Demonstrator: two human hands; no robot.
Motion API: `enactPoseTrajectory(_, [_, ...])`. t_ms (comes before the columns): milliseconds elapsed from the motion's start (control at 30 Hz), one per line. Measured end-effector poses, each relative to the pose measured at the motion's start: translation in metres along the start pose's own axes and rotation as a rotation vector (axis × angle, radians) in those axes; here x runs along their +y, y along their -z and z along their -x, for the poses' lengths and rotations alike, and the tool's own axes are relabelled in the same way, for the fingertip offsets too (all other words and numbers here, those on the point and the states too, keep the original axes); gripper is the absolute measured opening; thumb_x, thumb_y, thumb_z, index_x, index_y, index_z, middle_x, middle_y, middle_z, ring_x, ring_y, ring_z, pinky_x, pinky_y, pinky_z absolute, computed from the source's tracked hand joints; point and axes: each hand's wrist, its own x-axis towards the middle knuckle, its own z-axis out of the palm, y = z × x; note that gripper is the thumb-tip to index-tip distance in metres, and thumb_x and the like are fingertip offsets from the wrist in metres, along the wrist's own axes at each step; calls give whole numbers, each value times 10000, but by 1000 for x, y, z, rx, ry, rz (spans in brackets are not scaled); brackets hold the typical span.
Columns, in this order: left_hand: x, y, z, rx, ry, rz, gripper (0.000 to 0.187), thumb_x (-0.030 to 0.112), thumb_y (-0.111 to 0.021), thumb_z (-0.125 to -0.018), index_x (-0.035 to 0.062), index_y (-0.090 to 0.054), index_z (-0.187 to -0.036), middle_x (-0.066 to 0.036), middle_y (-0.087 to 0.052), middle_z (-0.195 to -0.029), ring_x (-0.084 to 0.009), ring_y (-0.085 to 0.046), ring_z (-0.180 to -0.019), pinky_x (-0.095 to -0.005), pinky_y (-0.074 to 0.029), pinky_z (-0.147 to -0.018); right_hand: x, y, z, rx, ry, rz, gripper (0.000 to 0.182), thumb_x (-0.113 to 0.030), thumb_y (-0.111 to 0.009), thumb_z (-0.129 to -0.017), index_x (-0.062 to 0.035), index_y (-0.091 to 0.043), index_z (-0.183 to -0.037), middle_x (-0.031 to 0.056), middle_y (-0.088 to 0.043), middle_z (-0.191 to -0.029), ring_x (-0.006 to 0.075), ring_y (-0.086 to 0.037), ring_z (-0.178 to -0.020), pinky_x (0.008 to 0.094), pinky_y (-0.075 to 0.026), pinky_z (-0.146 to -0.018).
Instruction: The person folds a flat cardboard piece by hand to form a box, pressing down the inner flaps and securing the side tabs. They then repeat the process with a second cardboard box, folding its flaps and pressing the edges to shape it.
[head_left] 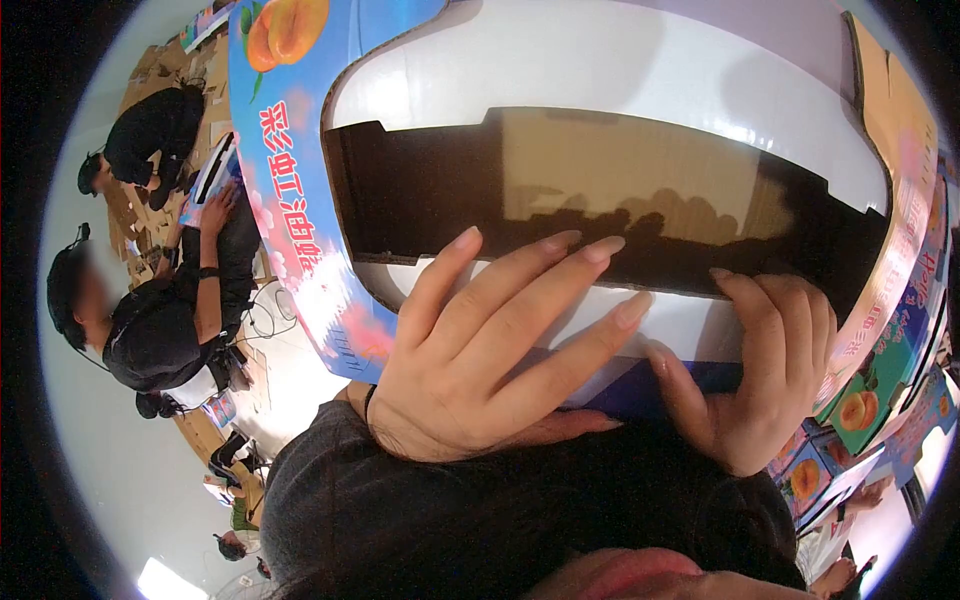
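A printed fruit cardboard box (290,190) stands close in front of me, blue and pink with peach pictures. Its top has a wide opening (620,220) between a far white flap (600,60) and a near one. My left hand (490,350) grips the near side, its spread fingers reaching over the white flap to the opening's edge, with the thumb lower on the outside. Beside it, my right hand (765,360) curls its fingers over the same edge, the thumb against the flap's outer face. The inside is dark brown, with a paler panel and finger shadows.
On the left, a person in black (160,320) has a hand on another box (212,185). Farther back, another person (155,135) leans over cardboard. More printed cartons (870,400) stand on the right, and another person's hand (868,495) shows at lower right.
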Motion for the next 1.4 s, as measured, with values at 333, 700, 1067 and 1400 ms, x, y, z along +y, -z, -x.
enactPoseTrajectory(333, [0,1,1,2,-9,-2,684,651,-754,-687,211,-730,-1211,-107,-678,-1262,-288,-653,-1154,-492,-336,-1130,1,0,1,8,6,-12,561,-352,-834,-711,-7,-654,-1116,170,-603,-1018,374,-579,-974,459,-463,-862])
enactPoseTrajectory(700, [-1,0,0,13,-10,1,687,650,-756,-695,187,-727,-1203,-114,-683,-1254,-291,-659,-1149,-493,-335,-1132,-1,-2,1,12,-5,-1,564,-383,-824,-718,-11,-660,-1109,164,-604,-1013,368,-579,-976,459,-461,-867])
enactPoseTrajectory(1067, [0,-1,3,11,-33,20,929,618,-848,-614,71,-601,-1323,-95,-662,-1307,-307,-647,-1158,-509,-350,-1118,3,2,3,8,8,-3,577,-362,-838,-708,-3,-653,-1119,169,-606,-1014,368,-580,-965,455,-464,-854])
enactPoseTrajectory(1400, [-7,-1,-1,18,-44,38,795,619,-792,-662,93,-683,-1248,-138,-662,-1268,-317,-654,-1102,-511,-378,-1078,1,-4,-3,61,17,-22,538,-319,-839,-705,2,-653,-1095,173,-607,-1006,380,-575,-942,456,-461,-834])
